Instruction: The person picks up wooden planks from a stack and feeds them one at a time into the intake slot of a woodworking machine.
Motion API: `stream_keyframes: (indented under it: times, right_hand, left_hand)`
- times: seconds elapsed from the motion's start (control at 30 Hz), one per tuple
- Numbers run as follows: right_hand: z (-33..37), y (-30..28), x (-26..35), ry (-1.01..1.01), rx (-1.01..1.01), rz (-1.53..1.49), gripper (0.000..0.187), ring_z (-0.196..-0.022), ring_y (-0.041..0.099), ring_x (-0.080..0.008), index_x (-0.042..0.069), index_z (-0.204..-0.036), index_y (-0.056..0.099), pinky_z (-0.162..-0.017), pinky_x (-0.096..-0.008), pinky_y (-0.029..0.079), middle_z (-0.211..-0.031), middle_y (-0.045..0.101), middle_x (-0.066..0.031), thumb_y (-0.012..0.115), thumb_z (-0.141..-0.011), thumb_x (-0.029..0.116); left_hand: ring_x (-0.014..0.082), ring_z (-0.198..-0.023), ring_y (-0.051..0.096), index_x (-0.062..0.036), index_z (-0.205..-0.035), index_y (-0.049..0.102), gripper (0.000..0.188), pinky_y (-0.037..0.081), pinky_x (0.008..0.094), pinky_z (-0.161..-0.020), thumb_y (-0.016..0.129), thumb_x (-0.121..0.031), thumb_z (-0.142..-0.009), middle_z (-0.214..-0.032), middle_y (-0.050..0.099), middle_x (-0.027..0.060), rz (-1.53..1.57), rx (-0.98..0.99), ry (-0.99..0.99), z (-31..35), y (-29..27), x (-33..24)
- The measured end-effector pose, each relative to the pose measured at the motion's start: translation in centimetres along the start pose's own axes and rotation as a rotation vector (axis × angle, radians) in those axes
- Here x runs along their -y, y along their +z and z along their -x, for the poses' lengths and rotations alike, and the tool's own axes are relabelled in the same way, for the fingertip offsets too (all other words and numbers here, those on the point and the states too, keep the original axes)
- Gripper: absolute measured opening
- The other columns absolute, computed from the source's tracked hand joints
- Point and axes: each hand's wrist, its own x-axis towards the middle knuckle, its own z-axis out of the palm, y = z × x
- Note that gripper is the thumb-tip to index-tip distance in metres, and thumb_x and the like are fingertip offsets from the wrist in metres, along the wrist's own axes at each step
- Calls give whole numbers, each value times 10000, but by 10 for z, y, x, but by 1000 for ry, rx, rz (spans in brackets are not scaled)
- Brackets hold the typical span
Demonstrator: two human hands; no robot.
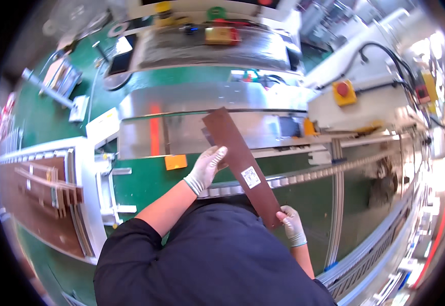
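Observation:
A long, flat brown board (234, 149) is held at a slant in front of my body, its upper end toward the metal table. On its face is a white printed label (251, 177). My left hand (207, 168), in a whitish glove, grips the board's left edge around the middle, thumb on the face. Lower down, my right hand (290, 224), gloved too, holds the near right end between thumb and fingers. A small dark piece (208, 135) sticks out behind the board's left edge; I cannot tell whether it is separate.
Beyond my hands stands a metal table (192, 133) with an orange strip (154, 130). A roller rail (304, 177) runs in front of me. At left, stacked brown boards (44, 188) lie on a rack. A red emergency button (342, 89) sits on the machine at right.

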Motion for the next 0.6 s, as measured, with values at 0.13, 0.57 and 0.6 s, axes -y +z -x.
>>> stream_keyframes:
  times: [0.13,0.57,0.6]
  right_hand:
    - [21,-10,-70,-164,-322,416,437,-723,636,-196,-41,-950,701,-678,-351,508,-813,676,-111,801,-887,380]
    - [-30,-75,-42,-139,-536,332,525,-661,580,-257,-32,-843,636,-651,-377,488,-733,599,-159,709,-965,473]
    - [-32,-82,-45,-138,-542,344,528,-667,576,-245,-34,-841,633,-654,-375,487,-737,598,-160,704,-969,473]
  left_hand:
    - [135,-1047,676,-93,-1317,633,349,525,341,-969,608,-333,-1065,-1190,712,8,-128,155,-171,-40,77,44]
    - [127,-944,654,-39,-1110,719,353,518,322,-852,572,-358,-1081,-1034,729,22,-524,-28,-210,-112,165,104]
    - [127,-944,654,-39,-1110,719,353,518,322,-852,572,-358,-1081,-1034,729,22,-530,-38,-218,-117,171,108]
